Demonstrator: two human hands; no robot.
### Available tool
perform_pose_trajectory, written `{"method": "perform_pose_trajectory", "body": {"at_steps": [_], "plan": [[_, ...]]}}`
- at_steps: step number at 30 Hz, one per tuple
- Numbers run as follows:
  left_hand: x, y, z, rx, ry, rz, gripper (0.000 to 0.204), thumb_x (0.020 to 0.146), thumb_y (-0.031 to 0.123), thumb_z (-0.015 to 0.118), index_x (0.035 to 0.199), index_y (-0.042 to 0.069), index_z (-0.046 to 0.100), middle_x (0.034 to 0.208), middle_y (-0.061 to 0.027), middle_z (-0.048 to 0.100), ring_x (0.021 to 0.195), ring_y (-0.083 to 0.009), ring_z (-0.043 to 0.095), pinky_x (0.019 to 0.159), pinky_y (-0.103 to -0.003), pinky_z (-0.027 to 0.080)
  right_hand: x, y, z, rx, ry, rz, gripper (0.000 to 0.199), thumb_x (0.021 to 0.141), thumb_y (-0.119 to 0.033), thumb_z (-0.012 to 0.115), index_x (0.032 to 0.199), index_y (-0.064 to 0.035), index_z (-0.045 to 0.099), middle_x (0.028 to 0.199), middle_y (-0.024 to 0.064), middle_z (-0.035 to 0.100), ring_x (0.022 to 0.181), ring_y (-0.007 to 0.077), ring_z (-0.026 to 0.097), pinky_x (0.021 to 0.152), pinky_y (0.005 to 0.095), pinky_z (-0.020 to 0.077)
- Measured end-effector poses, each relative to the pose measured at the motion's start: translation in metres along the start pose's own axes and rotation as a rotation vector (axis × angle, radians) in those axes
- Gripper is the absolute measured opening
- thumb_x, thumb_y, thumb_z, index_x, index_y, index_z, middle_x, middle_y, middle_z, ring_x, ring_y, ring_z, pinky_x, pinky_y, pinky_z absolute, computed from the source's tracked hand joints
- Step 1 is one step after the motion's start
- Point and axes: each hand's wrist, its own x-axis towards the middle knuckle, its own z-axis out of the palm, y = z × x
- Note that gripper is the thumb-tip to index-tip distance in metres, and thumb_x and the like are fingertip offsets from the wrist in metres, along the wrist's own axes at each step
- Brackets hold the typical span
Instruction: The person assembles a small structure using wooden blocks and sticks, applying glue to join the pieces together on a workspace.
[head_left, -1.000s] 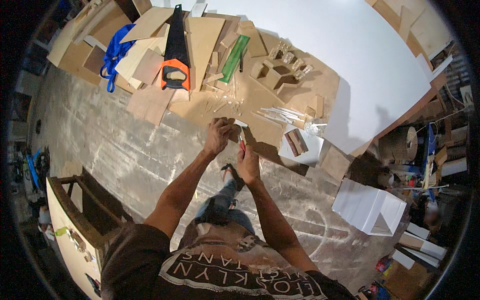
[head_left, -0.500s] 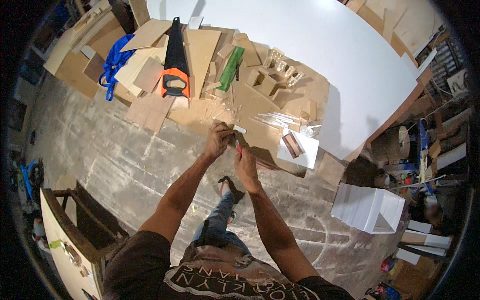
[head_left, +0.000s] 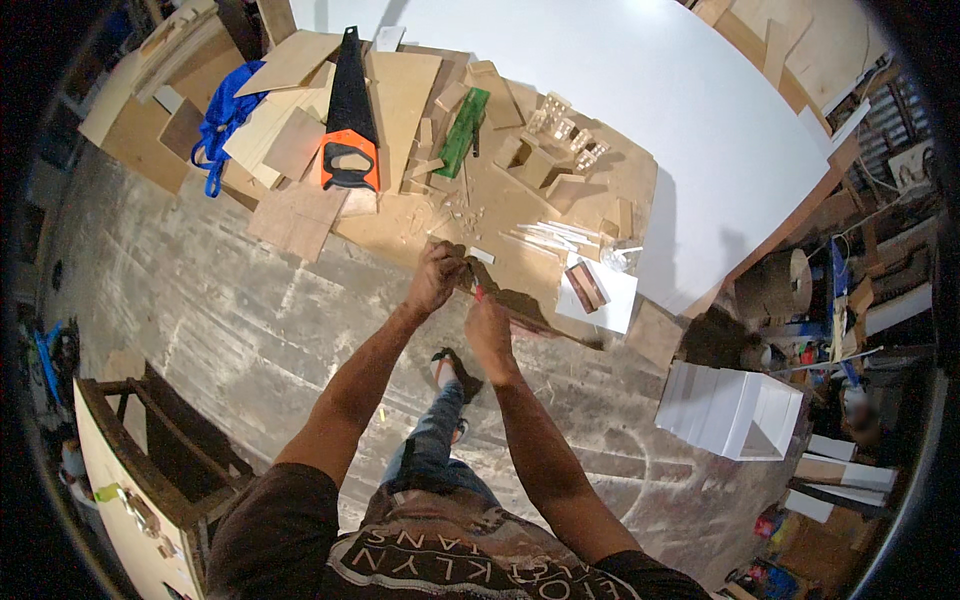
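My right hand (head_left: 490, 330) is wrapped around the handle of a red-handled tool (head_left: 478, 293), which sits in front of me at the near edge of the table (head_left: 395, 235), its working end toward 11 o'clock. My left hand (head_left: 436, 277) is bent in close at the tool's 10 o'clock, fingers curled; I cannot tell whether that grip is closed on anything, as the fingertips are in shadow. From between my hands, a small white piece (head_left: 481, 256) lies at 1 o'clock, a handsaw (head_left: 350, 118) at 11, a green strip (head_left: 462, 134) at 12, thin white sticks (head_left: 552, 236) at 2 and a brown block (head_left: 587, 286) at 3. I judge the tool light and stiff, best held low on the red handle, fingers clear of its far end. The white piece looks light and rigid, probably smooth enough to slip, so its 2 long edges suit a pinch.
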Motion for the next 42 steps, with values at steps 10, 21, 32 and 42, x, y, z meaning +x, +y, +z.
{"method": "perform_pose_trajectory", "body": {"at_steps": [10, 21, 32, 42], "plan": [[0.02, 0.029, -0.008, 0.019, -0.086, 0.004, 0.03, 0.068, 0.001, 0.067, 0.098, 0.004, 0.07, 0.106, -0.0146, 0.068, 0.098, -0.0361, 0.06, 0.085, -0.043, 0.046, -0.001, -0.022, 0.0, -0.092, -0.041, 0.19, 0.029, 0.088, -0.007, 0.053, 0.112, 0.0086, 0.047, 0.087, 0.0319, 0.064, 0.081, 0.0438, 0.068, 0.069, 0.0504, 0.0559], [0.017, 0.025, -0.003, -0.015, -0.103, 0.032, 0.022, 0.077, 0.002, 0.065, 0.099, 0.002, 0.07, 0.103, -0.0146, 0.067, 0.093, -0.0345, 0.06, 0.083, -0.042, 0.048, 0.008, -0.021, -0.009, -0.131, -0.106, 0.033, 0.02, 0.086, -0.004, 0.052, 0.098, 0.0111, 0.056, 0.086, 0.0329, 0.065, 0.082, 0.0474, 0.067, 0.068, 0.0506, 0.0562], [0.012, 0.025, -0.001, -0.052, -0.091, -0.015, 0.03, 0.075, -0.003, 0.063, 0.104, 0.003, 0.069, 0.103, -0.0142, 0.067, 0.092, -0.035, 0.059, 0.082, -0.04, 0.049, 0.009, -0.008, -0.004, -0.125, -0.143, 0.046, 0.039, 0.083, -0.004, 0.056, 0.118, 0.0112, 0.048, 0.102, 0.0286, 0.061, 0.086, 0.0425, 0.065, 0.073, 0.0472, 0.056], [0.012, 0.019, -0.008, -0.015, -0.117, -0.043, 0.029, 0.074, -0.001, 0.064, 0.1, 0.008, 0.071, 0.102, -0.0136, 0.067, 0.096, -0.0353, 0.06, 0.083, -0.04, 0.048, 0.008, -0.023, 0.0, -0.046, -0.064, 0.163, 0.023, 0.091, -0.007, 0.049, 0.103, 0.0126, 0.051, 0.085, 0.0353, 0.063, 0.082, 0.0481, 0.065, 0.069, 0.052, 0.0541]]}}
